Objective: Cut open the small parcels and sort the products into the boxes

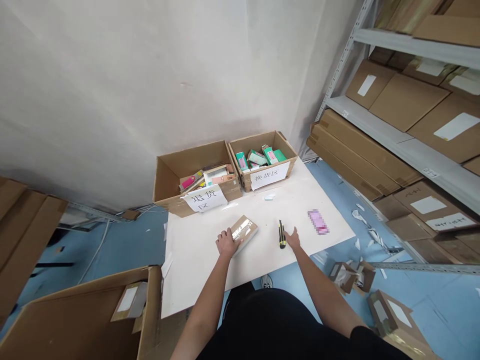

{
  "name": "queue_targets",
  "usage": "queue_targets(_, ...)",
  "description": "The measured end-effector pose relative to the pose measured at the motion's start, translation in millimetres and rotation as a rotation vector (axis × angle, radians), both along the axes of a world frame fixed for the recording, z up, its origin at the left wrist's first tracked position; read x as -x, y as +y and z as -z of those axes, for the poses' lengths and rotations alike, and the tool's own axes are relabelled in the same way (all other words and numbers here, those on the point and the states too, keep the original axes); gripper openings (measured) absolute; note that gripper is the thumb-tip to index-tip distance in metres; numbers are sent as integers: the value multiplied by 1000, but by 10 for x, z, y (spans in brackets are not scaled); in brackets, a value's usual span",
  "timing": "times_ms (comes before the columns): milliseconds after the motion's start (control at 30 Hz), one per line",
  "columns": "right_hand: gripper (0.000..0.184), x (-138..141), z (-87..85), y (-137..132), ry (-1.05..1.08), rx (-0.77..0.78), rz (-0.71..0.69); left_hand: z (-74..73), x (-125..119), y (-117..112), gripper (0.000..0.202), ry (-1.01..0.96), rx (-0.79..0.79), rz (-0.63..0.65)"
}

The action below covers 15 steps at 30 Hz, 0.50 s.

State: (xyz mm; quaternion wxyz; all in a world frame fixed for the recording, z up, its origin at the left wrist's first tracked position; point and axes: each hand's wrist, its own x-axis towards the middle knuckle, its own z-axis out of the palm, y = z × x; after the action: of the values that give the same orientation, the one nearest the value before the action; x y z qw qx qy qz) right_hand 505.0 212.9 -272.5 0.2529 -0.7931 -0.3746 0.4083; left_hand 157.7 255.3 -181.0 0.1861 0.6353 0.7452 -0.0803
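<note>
My left hand [227, 243] grips the near left end of a small cardboard box [245, 231], which lies on the white table [198, 270] with shiny clear tape across its top. Just right of a yellow and black utility knife [282, 235], my right hand [293, 238] is open, thumb and fingers apart. The knife rests on the table, and a fingertip is at or very near its handle; contact is hard to tell. Farther right lies a pink item [318, 222], blurred by pixels.
Two open cartons, a left one [168, 200] and a right one [245, 185], stand at the table's back with handwritten paper signs and small packages inside. A large open carton [153, 300] is at lower left. Shelves [393, 142] of boxes rise on the right.
</note>
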Motion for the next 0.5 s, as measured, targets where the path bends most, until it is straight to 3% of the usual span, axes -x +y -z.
queue_targets(100, 78, 241, -115, 149, -121, 29, 39, 30, -54, -32, 78, -15, 0, -65)
queue_targets(200, 73, 869, -180, 172, -62, -70, -153, 115, -113, -125, 75, -38, -6, -169)
queue_targets(333, 99, 1735, -305, 234, 73, -25, -318, 246, -119, -267, 58, -83, -50, -253)
queue_targets(400, 105, 1978, -388, 323, 21, 30, -350, 291, -86, -310, 53, -92, -71, -262)
queue_targets(500, 100, 2115, -483, 479, -92, 113, -401, 342, -44, -332, 54, -68, -125, -227)
